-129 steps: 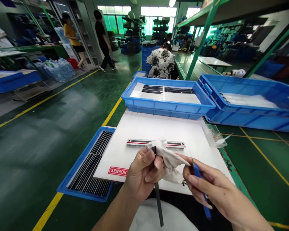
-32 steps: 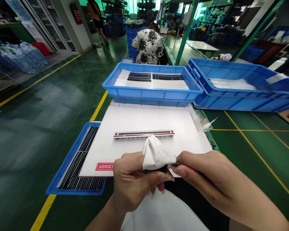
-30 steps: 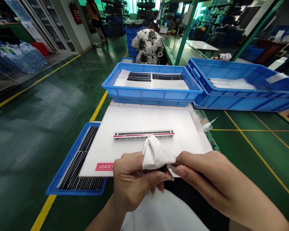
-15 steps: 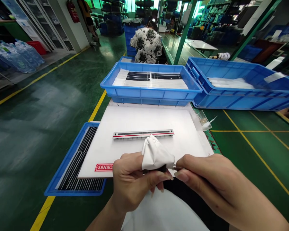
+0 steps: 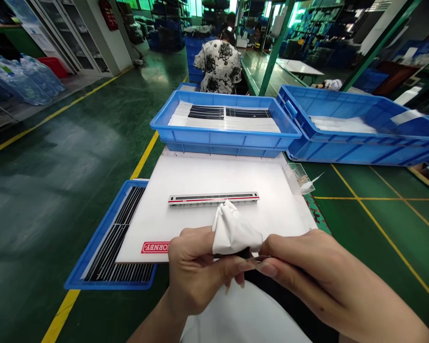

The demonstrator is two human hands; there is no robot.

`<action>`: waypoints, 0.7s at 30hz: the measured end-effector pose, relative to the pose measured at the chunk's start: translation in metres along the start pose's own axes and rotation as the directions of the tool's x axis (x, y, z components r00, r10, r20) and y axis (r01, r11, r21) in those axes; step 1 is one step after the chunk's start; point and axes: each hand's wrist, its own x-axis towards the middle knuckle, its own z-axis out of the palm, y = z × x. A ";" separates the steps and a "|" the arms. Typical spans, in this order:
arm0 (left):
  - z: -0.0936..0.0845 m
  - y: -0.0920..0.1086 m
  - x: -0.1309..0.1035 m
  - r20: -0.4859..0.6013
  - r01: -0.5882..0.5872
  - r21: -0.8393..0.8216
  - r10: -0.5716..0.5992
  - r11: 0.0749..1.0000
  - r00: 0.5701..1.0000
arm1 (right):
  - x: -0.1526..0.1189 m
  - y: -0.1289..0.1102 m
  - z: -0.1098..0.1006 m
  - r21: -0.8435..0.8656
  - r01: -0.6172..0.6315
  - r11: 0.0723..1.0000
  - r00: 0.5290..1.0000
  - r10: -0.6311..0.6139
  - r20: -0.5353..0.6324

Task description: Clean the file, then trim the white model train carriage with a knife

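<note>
Head view: a white cloth [image 5: 232,233] sits low at frame centre, pinched between the left hand [image 5: 196,271] and the right hand [image 5: 307,281], both closed around it and meeting fingertip to fingertip. A dark strip [image 5: 248,256] under the cloth is mostly hidden. Just above lies a model train side [image 5: 213,198] on a white board [image 5: 218,178]; its red label [image 5: 155,247], upside down, reads "HORNBY".

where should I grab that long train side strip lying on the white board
Probably pinch the long strip across its narrow width near the middle, coming from above. It lies flat on the white board, bare board along most of its length.
</note>
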 end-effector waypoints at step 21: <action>-0.002 -0.001 0.002 0.013 0.036 -0.074 -0.036 0.997 0.999 | 0.002 0.003 0.005 0.029 -0.017 0.999 0.998 0.019 -0.058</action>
